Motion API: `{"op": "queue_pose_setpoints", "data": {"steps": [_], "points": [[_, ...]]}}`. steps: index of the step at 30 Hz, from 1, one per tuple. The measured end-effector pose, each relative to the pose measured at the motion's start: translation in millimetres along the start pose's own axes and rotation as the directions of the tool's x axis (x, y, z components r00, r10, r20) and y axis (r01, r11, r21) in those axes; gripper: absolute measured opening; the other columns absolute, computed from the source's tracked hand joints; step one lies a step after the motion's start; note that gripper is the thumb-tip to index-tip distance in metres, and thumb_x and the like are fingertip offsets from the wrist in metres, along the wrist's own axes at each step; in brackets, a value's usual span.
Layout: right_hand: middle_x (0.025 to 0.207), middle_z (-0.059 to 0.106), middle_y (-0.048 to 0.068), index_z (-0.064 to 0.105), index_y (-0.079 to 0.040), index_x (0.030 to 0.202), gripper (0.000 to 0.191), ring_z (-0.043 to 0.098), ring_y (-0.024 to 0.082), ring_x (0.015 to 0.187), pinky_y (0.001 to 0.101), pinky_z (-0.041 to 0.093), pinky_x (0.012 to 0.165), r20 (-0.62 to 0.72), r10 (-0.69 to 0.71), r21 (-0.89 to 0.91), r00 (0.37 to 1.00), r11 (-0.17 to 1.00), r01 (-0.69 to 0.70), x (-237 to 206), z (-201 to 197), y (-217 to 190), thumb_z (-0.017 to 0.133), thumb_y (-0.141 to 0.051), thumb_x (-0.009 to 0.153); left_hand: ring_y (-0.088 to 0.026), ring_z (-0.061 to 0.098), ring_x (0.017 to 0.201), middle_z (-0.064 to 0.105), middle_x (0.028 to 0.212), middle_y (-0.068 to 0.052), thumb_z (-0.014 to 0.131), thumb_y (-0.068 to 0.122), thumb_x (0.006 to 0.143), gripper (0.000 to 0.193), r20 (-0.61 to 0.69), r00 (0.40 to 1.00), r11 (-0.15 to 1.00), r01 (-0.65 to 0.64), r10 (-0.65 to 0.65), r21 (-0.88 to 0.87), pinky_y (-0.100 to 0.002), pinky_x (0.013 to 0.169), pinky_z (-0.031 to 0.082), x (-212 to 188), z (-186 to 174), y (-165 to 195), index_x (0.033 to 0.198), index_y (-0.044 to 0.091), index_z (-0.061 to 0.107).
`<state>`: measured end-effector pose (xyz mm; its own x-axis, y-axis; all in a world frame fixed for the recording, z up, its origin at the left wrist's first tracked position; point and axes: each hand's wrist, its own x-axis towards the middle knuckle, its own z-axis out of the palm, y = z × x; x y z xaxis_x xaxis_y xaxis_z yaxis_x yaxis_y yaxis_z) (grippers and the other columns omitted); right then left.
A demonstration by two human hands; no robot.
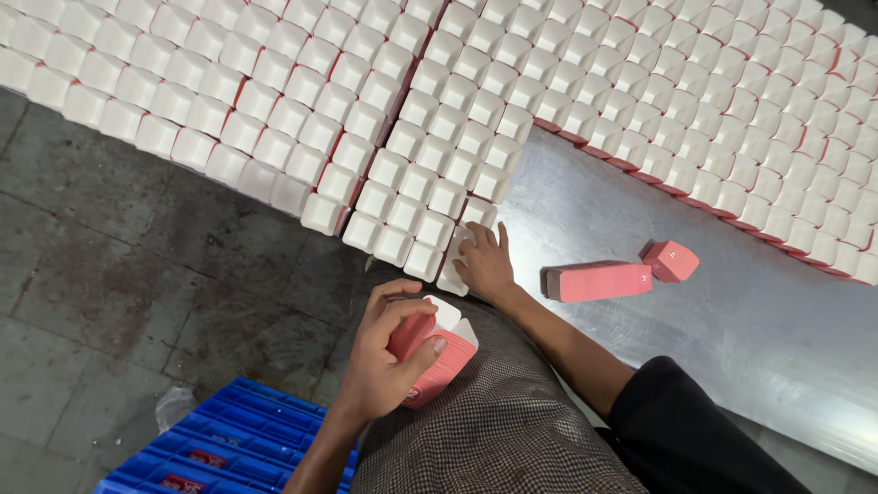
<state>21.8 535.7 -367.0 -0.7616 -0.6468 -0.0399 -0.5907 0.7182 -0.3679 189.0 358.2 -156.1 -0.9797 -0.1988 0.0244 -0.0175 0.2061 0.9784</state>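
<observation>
A blue crate point(219, 448) sits low left. The left hand point(384, 361) wraps a pink carton point(434, 357) on the lap, steadying it. The right hand point(485, 265), fingers spread, presses a white carton point(455, 270) into the packed rows point(430, 192) on the worktop point(732, 320), keeping them tight.

Two cartons point(599, 281) on table point(732, 338), right of hand point(485, 265)

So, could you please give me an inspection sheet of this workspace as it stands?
Surface: metal table, shiny, scuffed.
Job's things: rows of upright white-topped cartons; one pink carton in the left hand.
Clutter: flat stack of pink cartons and a small pink carton lying loose.
Grippers: left hand grips the carton; right hand rests on the edge of the rows.
Cables: nothing seen.
Surroundings: stained concrete floor, blue crate.
</observation>
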Motion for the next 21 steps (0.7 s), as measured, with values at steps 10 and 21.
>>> {"op": "queue_pose_setpoints", "data": {"steps": [10,21], "points": [[0.136,0.053,0.019,0.072,-0.005,0.091,0.036,0.047,0.037,0.131,0.0681,0.014,0.113,0.041,-0.040,0.002,0.998,0.999,0.040,16,-52,-20,0.085,-0.032,0.071,-0.028,0.060,0.120,0.056,0.132,-0.014,0.077,0.018,0.083,0.040,-0.026,0.999,0.998,0.046,-0.047,-0.037,-0.039,0.103,0.048,19,4,1,0.118,0.005,0.064],[0.092,0.072,0.001,0.069,-0.004,0.099,0.005,0.064,0.007,0.086,0.0259,0.052,0.080,0.413,-0.205,0.901,0.887,0.233,-0.365,-38,-206,-55,0.069,-0.004,0.094,-0.030,0.062,0.121,0.058,0.131,-0.016,0.083,0.016,0.079,0.031,0.127,0.991,0.999,-0.047,0.044,0.021,-0.040,0.100,0.048,49,12,1,0.104,0.005,0.071]]}}
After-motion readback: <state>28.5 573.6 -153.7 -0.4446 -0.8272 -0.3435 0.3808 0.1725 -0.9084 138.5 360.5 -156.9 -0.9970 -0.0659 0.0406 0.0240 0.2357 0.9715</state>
